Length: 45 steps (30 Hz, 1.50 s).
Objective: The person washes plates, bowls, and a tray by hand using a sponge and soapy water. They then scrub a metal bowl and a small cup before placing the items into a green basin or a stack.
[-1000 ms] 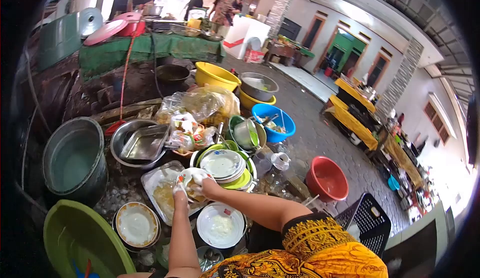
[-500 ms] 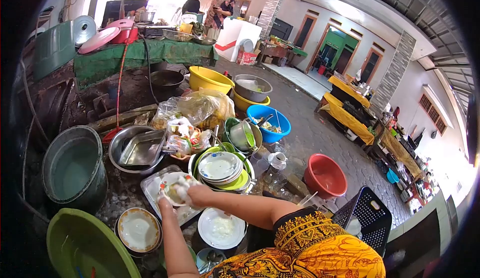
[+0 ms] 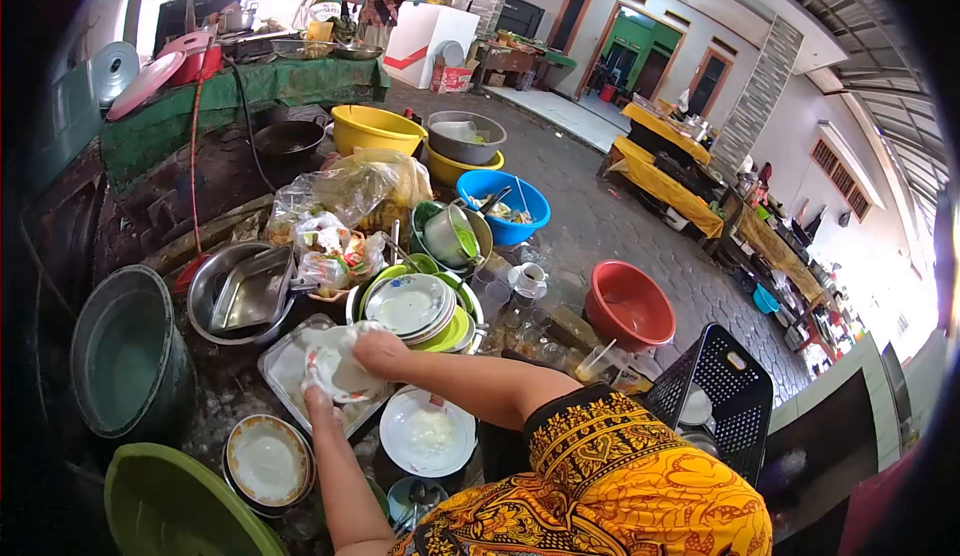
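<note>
Grey paving [image 3: 590, 226] runs from the middle of the frame to the right. A table with a green cloth [image 3: 240, 103] stands at the upper left, and a yellow and black garment [image 3: 610, 456] covers the person's lap at the bottom, right of centre. An olive tub [image 3: 122, 486] fills the lower left corner. Above it sits a dark bucket [image 3: 185, 381] of cloudy water, and a black crate [image 3: 735, 381] stands tilted at the lower right.

The red basin [image 3: 632, 306] is right of centre; the yellow basin [image 3: 375, 131] and the blue basin [image 3: 520, 228], which contains scraps and a utensil, are above the middle. A steel bowl [image 3: 202, 301] with a rectangular pan in it lies left of centre. Below and to its right is a pale tray [image 3: 282, 361], near a stack of plates [image 3: 408, 302] at the centre.

The held plate [image 3: 347, 368] is tilted over the tray, just left of the stack. The left hand [image 3: 318, 398] grips its lower left edge. The right hand [image 3: 382, 354] is curled at its right side, against something white, perhaps lather or a cloth; I cannot tell whether its fingers pinch the plate. Smallest, spoons [image 3: 425, 494] rest in a bowl at the bottom centre.
</note>
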Available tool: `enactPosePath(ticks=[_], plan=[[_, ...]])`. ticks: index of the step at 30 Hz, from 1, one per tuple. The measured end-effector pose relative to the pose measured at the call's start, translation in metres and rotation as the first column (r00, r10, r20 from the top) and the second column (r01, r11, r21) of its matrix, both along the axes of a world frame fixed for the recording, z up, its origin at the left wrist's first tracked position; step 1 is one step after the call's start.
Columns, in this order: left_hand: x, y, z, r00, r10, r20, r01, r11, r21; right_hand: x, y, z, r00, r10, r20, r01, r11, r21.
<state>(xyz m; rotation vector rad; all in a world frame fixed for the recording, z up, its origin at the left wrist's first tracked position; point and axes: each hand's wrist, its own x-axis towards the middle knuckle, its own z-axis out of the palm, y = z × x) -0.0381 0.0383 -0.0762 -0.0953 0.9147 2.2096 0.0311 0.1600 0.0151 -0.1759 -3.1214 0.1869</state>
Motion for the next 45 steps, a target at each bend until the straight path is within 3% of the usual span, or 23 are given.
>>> enactPosePath(ticks=[4,5,9,10,11,14,17,19,20,22,23,24,25,26,28,31,35,36,37,39,41,43,45], plan=[[0.015,0.014,0.000,0.999,-0.022,0.027,0.019,0.995,0.098,0.001,-0.023,0.002,0.999,-0.040,0.034,0.042,0.997,-0.068],[0.017,0.017,-0.004,0.996,-0.012,0.091,-0.002,0.989,0.149,0.000,-0.029,-0.015,0.992,0.067,-0.103,-0.068,0.998,-0.012],[0.008,-0.010,0.018,0.996,0.074,-0.039,-0.063,0.971,0.232,0.011,-0.032,-0.005,0.971,0.213,0.113,-0.204,0.975,-0.088],[0.004,-0.015,0.020,0.992,0.117,0.043,-0.122,0.977,0.174,0.014,-0.028,0.008,0.964,0.217,0.154,-0.194,0.970,-0.149],[0.001,-0.015,0.019,0.990,0.131,0.048,-0.138,0.975,0.173,0.012,-0.021,0.020,0.950,0.209,0.232,-0.202,0.978,-0.052],[0.002,-0.010,0.030,0.995,0.095,-0.037,-0.089,0.986,0.144,0.007,-0.003,0.021,0.987,0.018,0.160,-0.013,0.999,-0.034],[0.012,0.008,0.024,0.999,-0.007,0.044,-0.001,0.985,0.172,0.002,-0.011,0.002,0.996,0.094,-0.005,-0.094,0.995,0.043],[0.016,0.009,0.029,0.998,0.000,0.063,-0.015,0.973,0.229,0.008,-0.042,0.008,0.899,0.269,-0.346,-0.278,0.960,0.024],[0.016,0.003,0.027,0.997,0.004,0.081,-0.027,0.959,0.282,0.004,-0.039,-0.009,0.967,0.231,0.106,-0.231,0.973,-0.010],[-0.013,0.003,0.000,0.991,0.089,0.102,-0.085,0.996,-0.039,0.015,-0.041,0.007,0.944,0.271,0.188,-0.262,0.962,-0.076],[-0.003,-0.016,0.032,0.994,0.104,0.013,-0.105,0.992,0.068,0.016,-0.041,0.019,0.939,0.227,0.260,-0.229,0.973,-0.022],[-0.005,-0.022,0.037,0.985,0.173,0.010,-0.174,0.982,0.068,0.011,-0.030,0.012,0.946,0.161,0.283,-0.162,0.987,-0.020],[-0.026,-0.010,-0.012,0.965,0.250,-0.081,-0.243,0.966,0.084,0.007,-0.026,0.025,0.946,0.114,0.304,-0.151,0.984,0.098],[-0.014,-0.021,0.026,0.959,0.246,-0.138,-0.244,0.969,0.034,0.003,-0.009,0.010,0.994,-0.011,0.111,-0.008,0.986,0.167],[-0.005,-0.019,0.047,0.982,0.156,-0.110,-0.157,0.988,0.001,-0.006,0.004,0.023,0.995,-0.072,0.063,0.059,0.979,0.193],[0.011,-0.002,0.045,0.995,0.067,-0.079,-0.058,0.993,0.105,-0.009,0.000,0.011,0.997,0.070,0.018,-0.072,0.981,0.182],[0.008,0.000,0.026,0.980,0.191,-0.051,-0.196,0.975,-0.106,0.005,-0.034,-0.017,0.976,0.182,0.116,-0.187,0.982,0.035],[0.005,-0.004,0.019,0.979,0.201,-0.012,-0.200,0.977,0.076,0.009,-0.035,-0.010,0.967,0.212,0.139,-0.211,0.977,-0.025],[0.001,-0.006,0.016,0.977,0.211,-0.007,-0.210,0.975,0.067,0.014,-0.034,0.000,0.956,0.246,0.161,-0.234,0.968,-0.087],[-0.005,-0.008,0.012,0.976,0.216,-0.020,-0.215,0.976,0.037,0.013,-0.025,0.015,0.968,0.144,0.207,-0.163,0.983,0.080],[-0.005,-0.007,0.020,0.975,0.189,-0.114,-0.193,0.981,-0.023,0.000,0.001,0.008,0.968,-0.130,0.214,0.097,0.982,0.160],[-0.002,-0.002,0.010,0.906,0.155,-0.393,-0.179,0.984,-0.024,-0.005,0.021,0.001,0.967,-0.243,-0.080,0.255,0.946,0.203],[-0.006,0.006,-0.006,0.793,0.125,-0.597,-0.277,0.946,-0.169,-0.013,0.039,-0.009,0.882,-0.430,-0.194,0.403,0.901,-0.164]])
